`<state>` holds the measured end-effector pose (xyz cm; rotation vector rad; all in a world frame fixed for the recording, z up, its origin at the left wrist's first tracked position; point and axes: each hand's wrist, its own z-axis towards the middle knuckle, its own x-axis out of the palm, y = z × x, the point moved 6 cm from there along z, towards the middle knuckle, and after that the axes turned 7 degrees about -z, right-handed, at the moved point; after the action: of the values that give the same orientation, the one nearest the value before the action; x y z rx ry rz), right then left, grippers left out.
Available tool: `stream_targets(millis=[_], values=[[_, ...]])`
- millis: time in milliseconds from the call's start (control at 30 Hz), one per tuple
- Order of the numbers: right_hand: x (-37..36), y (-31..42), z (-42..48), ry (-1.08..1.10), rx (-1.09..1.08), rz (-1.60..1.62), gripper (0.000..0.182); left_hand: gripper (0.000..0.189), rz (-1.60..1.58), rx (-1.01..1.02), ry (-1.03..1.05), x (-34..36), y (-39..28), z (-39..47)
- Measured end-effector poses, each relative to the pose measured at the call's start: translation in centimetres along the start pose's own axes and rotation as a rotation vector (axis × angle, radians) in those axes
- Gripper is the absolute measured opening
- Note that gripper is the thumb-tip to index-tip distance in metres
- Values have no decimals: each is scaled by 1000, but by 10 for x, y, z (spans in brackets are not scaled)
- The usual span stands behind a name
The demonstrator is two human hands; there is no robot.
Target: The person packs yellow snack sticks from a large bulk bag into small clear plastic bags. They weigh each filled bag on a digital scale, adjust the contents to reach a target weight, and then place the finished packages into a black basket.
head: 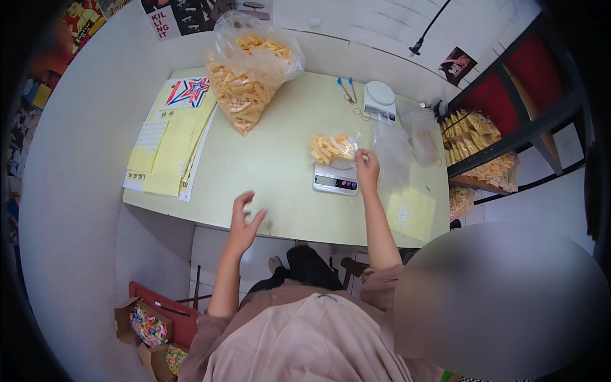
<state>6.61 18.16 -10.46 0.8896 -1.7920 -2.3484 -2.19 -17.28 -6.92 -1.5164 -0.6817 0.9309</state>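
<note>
My right hand [368, 168] holds the right edge of a small clear plastic bag of stick-shaped snacks [329, 148], which lies on a digital kitchen scale [335, 182]. Over the table's front part, my left hand [247, 220] hangs with fingers apart and nothing in it. A large clear plastic bag of the same kind of sticks [243, 90] stands at the back left. Just right of my right hand lie clear empty plastic bags [394, 153]. The digits on the scale's display are too small to read surely.
Yellow papers [174, 143] cover the table's left end. A second white scale [380, 98] and blue-handled tools [347, 90] are at the back. A yellow sheet [411, 214] lies front right. Shelves with bagged snacks [472, 138] stand at the right, cardboard boxes of sweets [149, 324] below left.
</note>
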Motion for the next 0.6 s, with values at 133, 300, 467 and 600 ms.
stream_targets(millis=[133,300,467,600], values=[[9,121,-11,359,-367,-63,11,85,332,412,29,43,-73,53],[28,195,-46,682,-435,-33,11,102,292,344,132,79,-101,89],[39,188,-36,870,-327,174,15,91,100,192,80,66,-85,97],[40,204,-30,1030,-390,-9,18,86,87,243,156,53,-89,101]])
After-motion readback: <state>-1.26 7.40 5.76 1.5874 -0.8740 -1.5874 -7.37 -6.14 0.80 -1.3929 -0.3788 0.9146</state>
